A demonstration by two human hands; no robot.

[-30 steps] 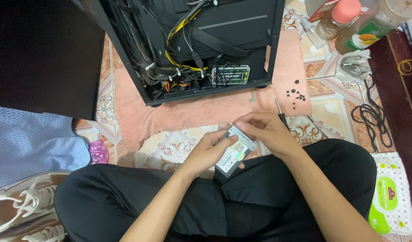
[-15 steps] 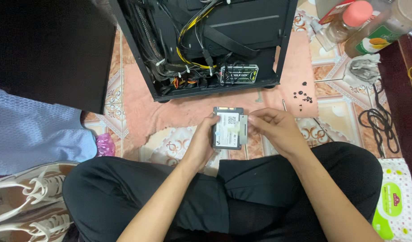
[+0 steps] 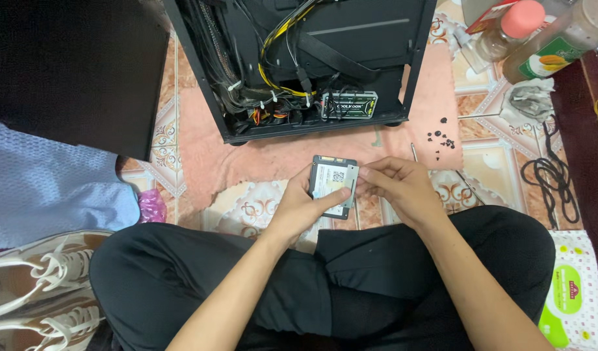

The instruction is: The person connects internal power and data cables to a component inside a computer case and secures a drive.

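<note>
Holding the flat drive (image 3: 333,185) up over my lap, just in front of the open computer case (image 3: 312,65), I am gripping it from both sides. My left hand (image 3: 305,205) is wrapping around the near-left edge with the thumb lying across the label face, fingers (image 3: 338,195) closed on it. My right hand (image 3: 400,188) is pinching the right edge, fingertips curled shut against the side of the drive; whether they are also pressing a small part there, I cannot tell.

I am judging this as the inspect-and-orient step: the drive is out of the case, label up, well short of the cabling inside the case. The next move, as I read it, is calling for a steady two-handed grip and care with the drive's thin edges.

To the right of the case, loose black screws (image 3: 440,136) are lying on the floor, with a thin screwdriver (image 3: 414,153) just beside them.
</note>
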